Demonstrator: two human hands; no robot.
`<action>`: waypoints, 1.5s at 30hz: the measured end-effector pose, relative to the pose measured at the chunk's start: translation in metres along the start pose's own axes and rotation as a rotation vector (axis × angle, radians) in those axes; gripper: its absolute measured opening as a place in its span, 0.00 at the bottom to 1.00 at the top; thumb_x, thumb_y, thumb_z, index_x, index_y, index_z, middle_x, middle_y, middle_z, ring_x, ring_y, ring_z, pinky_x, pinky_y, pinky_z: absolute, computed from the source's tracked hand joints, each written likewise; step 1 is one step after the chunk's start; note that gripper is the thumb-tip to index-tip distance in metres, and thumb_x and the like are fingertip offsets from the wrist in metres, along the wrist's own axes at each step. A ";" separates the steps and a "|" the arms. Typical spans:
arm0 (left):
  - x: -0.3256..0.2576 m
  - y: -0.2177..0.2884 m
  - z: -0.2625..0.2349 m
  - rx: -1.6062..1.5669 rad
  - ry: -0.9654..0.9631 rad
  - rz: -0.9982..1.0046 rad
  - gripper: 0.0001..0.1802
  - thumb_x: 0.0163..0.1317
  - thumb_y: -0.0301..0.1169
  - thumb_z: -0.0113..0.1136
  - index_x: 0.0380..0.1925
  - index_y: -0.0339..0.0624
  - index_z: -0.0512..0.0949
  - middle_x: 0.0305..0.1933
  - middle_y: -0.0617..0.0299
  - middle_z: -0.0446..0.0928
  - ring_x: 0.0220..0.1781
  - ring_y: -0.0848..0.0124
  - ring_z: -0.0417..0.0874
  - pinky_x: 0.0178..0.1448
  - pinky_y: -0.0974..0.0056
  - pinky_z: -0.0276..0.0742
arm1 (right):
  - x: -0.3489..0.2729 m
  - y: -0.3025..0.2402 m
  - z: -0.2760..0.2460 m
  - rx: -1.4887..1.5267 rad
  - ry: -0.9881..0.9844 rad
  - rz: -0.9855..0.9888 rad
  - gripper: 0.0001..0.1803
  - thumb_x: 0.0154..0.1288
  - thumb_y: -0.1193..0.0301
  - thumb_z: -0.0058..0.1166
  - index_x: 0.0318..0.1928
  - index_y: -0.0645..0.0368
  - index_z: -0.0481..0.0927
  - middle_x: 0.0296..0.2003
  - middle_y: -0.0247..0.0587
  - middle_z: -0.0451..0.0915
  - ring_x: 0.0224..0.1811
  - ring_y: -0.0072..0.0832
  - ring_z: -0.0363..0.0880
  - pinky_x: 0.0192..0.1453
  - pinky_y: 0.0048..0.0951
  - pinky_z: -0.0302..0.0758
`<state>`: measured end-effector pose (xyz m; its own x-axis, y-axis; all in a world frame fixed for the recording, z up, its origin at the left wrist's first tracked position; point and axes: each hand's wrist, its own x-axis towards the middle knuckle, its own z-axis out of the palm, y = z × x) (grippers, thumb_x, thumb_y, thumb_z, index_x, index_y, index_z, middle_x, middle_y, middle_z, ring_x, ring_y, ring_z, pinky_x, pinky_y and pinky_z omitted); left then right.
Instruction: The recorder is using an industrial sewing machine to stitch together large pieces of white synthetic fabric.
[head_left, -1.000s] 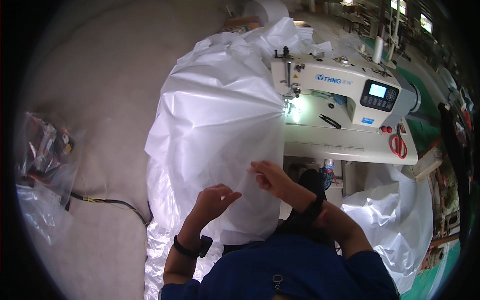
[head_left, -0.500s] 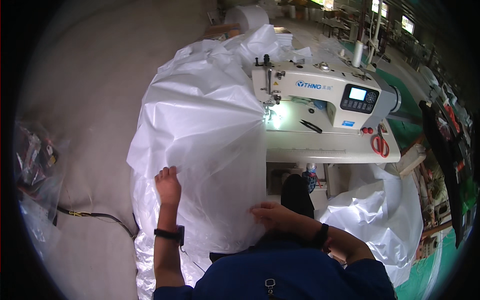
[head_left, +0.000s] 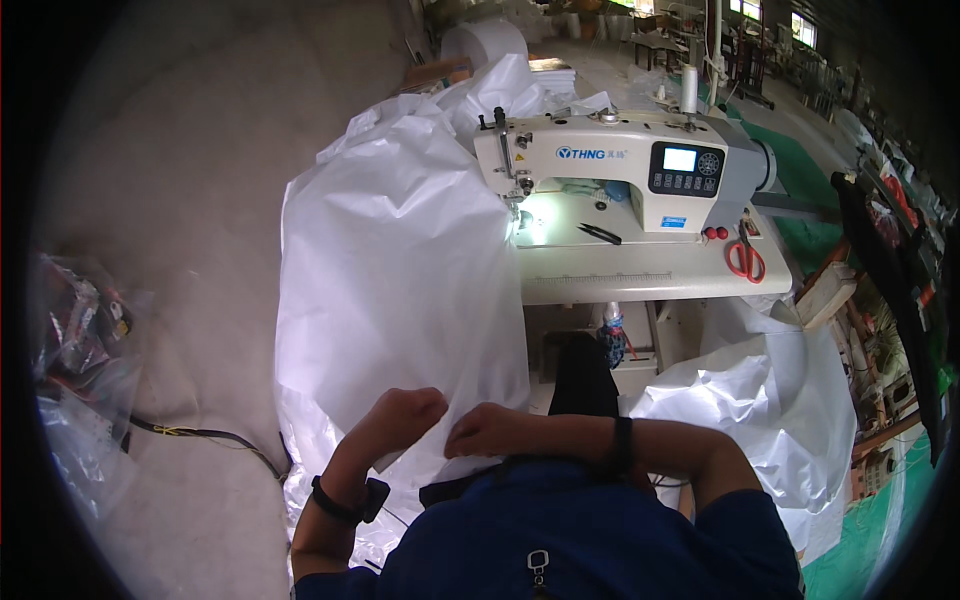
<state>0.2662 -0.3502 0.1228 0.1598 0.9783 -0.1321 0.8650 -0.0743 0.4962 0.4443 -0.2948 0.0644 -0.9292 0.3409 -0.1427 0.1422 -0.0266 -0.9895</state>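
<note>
A large white plastic sheet (head_left: 400, 290) spreads over the left part of the sewing table and hangs down toward my lap. Its right part reaches the needle area of a white sewing machine (head_left: 610, 155), where a lamp glows. My left hand (head_left: 405, 415) is closed on the near part of the sheet, with a small fold of it showing below the fingers. Close by on the right, my right hand (head_left: 487, 430) has its fingers curled together on the same sheet. The fingertips of both hands are partly hidden.
Black thread snips (head_left: 600, 234) and red-handled scissors (head_left: 744, 258) lie on the machine table (head_left: 640, 290). More white sheeting (head_left: 730, 390) hangs at the right. A black cable (head_left: 215, 437) and a clear bag (head_left: 85, 340) of items lie on the floor to the left.
My left hand has moved right and nearer to me, and my right hand has shifted left, so they are now close together. The sheet lies smoother, and the view has shifted slightly.
</note>
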 end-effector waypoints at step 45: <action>-0.031 -0.007 0.105 0.066 0.286 -0.007 0.16 0.61 0.34 0.47 0.45 0.38 0.70 0.24 0.43 0.76 0.29 0.49 0.79 0.36 0.49 0.73 | 0.000 0.116 -0.021 0.152 0.007 -0.058 0.26 0.58 0.56 0.56 0.51 0.60 0.73 0.45 0.39 0.77 0.42 0.29 0.77 0.47 0.32 0.72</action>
<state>0.3052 -0.4001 0.0338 0.0215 0.9929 0.1169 0.8963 -0.0709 0.4378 0.4675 -0.2785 -0.0498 -0.9320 0.3524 -0.0852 0.0343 -0.1484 -0.9883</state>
